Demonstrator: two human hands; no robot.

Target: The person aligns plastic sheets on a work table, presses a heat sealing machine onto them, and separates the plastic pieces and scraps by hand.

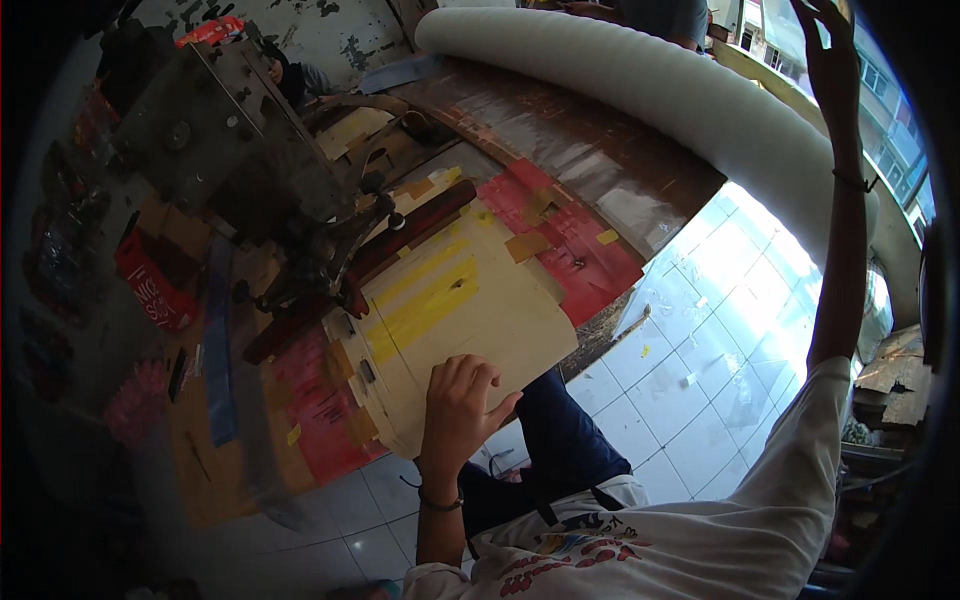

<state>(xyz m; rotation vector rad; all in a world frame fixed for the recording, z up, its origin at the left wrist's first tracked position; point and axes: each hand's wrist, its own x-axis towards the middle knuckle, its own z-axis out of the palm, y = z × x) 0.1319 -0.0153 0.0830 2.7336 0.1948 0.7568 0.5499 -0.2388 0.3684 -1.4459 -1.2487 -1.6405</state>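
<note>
My left hand (463, 408) rests at the near edge of a cream board (490, 330). Its fingers are loosely bent, the thumb stands apart, and I see nothing in it. Yellow strips (430, 305) cross the board, with red sheets (570, 245) taped down on either side. Over the board's far left part lies a dark red bar (415, 228), joined to the metal arm (335, 245) of a large dark machine (200, 120). High at the far right, my right hand (828, 50) is raised with fingers stretched and apart, partly cut off by the picture's edge.
A thick roll of white foam sheet (600, 70) lies along the back of the brown table (590, 150). At the left are a red bag (155, 275) and a blue strip (218, 340). People show behind the machine and roll. White floor tiles (700, 320) lie to the right.
</note>
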